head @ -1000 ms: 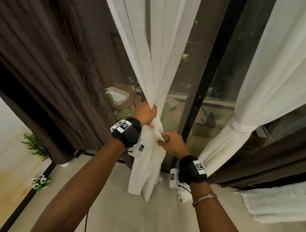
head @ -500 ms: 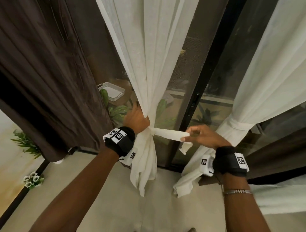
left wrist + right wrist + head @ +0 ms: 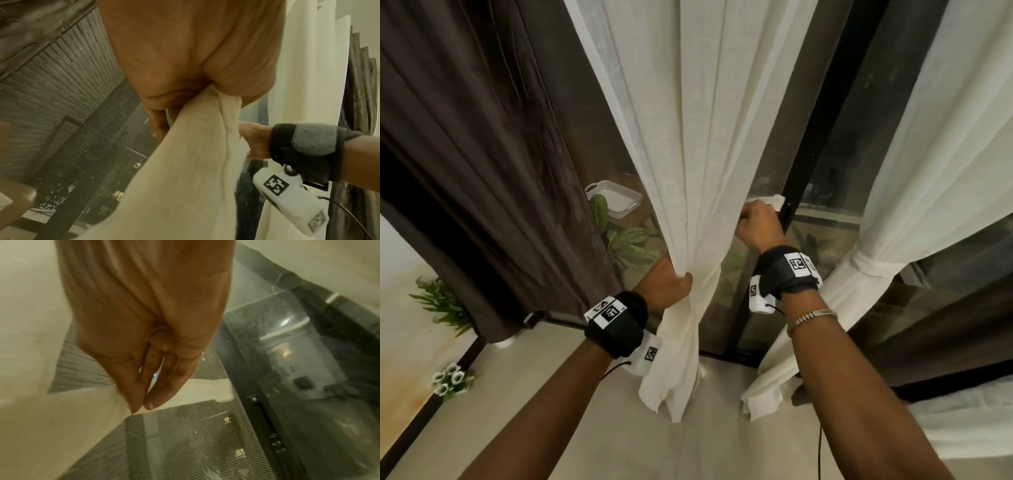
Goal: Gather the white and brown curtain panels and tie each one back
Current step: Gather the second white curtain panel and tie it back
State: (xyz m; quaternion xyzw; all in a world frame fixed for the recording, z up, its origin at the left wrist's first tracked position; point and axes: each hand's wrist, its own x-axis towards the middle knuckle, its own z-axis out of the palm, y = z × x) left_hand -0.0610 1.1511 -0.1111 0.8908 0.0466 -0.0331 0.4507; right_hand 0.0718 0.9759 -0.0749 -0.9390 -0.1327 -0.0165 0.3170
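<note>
The middle white curtain panel (image 3: 688,154) hangs gathered into a bunch. My left hand (image 3: 667,284) grips that bunch at its narrow waist; the left wrist view shows the cloth (image 3: 195,154) squeezed out under my palm (image 3: 191,56). My right hand (image 3: 756,224) is raised just right of the panel, higher than the left, and pinches a white tie strip (image 3: 774,200). In the right wrist view the strip (image 3: 207,390) runs flat behind my fingertips (image 3: 152,400). A brown curtain panel (image 3: 482,164) hangs loose on the left.
A second white panel (image 3: 873,263) on the right is tied with a white band, with a brown panel (image 3: 955,318) beside it. Behind the cloth stands a black-framed glass door (image 3: 811,137) with mesh. A white basket (image 3: 613,202) and plants (image 3: 633,243) lie outside; small flowers (image 3: 452,380) sit lower left.
My right hand has carried the tie strip from out at the right up and in close to the panel, above my left hand. The left hand keeps its grip on the bunch.
</note>
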